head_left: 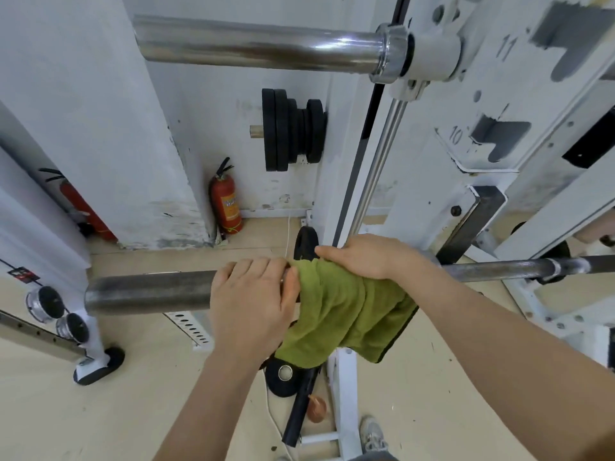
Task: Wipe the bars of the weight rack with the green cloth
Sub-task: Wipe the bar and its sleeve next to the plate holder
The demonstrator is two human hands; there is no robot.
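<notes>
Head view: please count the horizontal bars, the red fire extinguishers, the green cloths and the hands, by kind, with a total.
Horizontal bars: 2, chrome bar, dark bar
Red fire extinguishers: 2
Green cloth: 1
Hands: 2, left hand, right hand
Total: 7

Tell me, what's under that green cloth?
The green cloth drapes over the dark lower bar, beside the left hand, with the right hand on top. That stretch of bar is covered and cannot be seen.

A single head-worn camera looks forward and down across the dark bar (pixel 149 292), which runs close beneath it (wide-angle, so straight edges bow), with the floor (pixel 100 427) below and the wall (pixel 83 94) ahead.
</notes>
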